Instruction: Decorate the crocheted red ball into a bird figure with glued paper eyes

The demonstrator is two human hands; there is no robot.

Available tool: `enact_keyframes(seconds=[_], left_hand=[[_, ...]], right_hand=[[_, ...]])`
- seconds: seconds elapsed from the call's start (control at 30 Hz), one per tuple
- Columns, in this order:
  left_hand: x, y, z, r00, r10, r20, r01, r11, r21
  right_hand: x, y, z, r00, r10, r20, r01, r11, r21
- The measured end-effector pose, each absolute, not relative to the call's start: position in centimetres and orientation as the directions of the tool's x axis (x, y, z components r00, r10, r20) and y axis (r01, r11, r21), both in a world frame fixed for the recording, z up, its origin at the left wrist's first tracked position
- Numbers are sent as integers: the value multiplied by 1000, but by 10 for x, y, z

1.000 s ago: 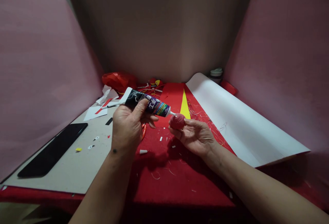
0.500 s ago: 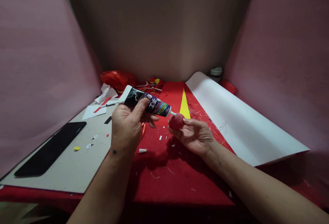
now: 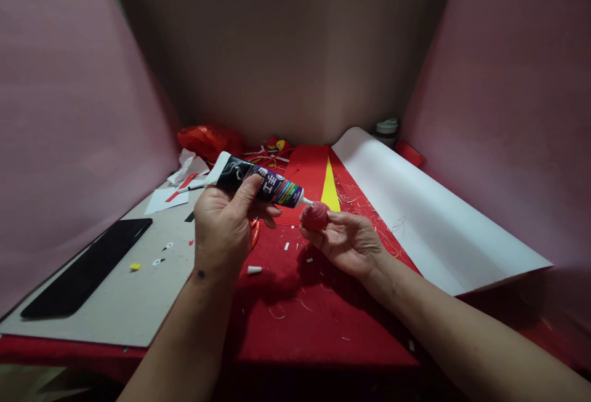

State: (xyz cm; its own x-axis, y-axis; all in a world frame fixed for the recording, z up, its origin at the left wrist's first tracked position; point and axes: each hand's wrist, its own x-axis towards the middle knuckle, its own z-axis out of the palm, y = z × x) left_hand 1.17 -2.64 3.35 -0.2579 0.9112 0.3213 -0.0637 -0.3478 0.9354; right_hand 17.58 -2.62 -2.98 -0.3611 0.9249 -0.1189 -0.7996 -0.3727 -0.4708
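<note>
My left hand [image 3: 221,229] grips a dark glue tube [image 3: 258,181] with coloured print, its white nozzle pointing right and touching a small red textured ball [image 3: 315,215]. My right hand [image 3: 348,243] holds that ball at the fingertips, palm up, above the red sheet [image 3: 305,303]. A white tube cap [image 3: 253,269] lies on the red sheet just below my left hand.
A black flat slab [image 3: 85,269] lies on grey card [image 3: 124,303] at the left with small paper scraps. A large white sheet [image 3: 434,217] curls up at the right. A yellow wedge [image 3: 330,188], red bag [image 3: 207,140] and a jar [image 3: 386,130] sit at the back.
Both hands with the tube and the ball have shifted slightly left and up in view; the nozzle stays against the ball.
</note>
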Motion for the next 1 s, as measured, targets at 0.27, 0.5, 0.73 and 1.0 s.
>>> enact_keyframes(seconds=[0.27, 0.5, 0.73, 1.0], left_hand=[[10, -25, 31, -238, 911, 336, -86, -364, 927], [11, -26, 31, -243, 909, 339, -103, -372, 923], [9, -24, 29, -231, 903, 362, -131, -397, 908], [13, -27, 30, -263, 905, 334, -107, -372, 922]], right_hand=[[176, -28, -28, -388, 915, -115, -791, -394, -469], [176, -27, -27, -366, 923, -119, -802, -377, -464], [176, -27, -28, -353, 926, -133, -814, -374, -445], [175, -27, -28, -365, 923, -122, -807, -379, -453]])
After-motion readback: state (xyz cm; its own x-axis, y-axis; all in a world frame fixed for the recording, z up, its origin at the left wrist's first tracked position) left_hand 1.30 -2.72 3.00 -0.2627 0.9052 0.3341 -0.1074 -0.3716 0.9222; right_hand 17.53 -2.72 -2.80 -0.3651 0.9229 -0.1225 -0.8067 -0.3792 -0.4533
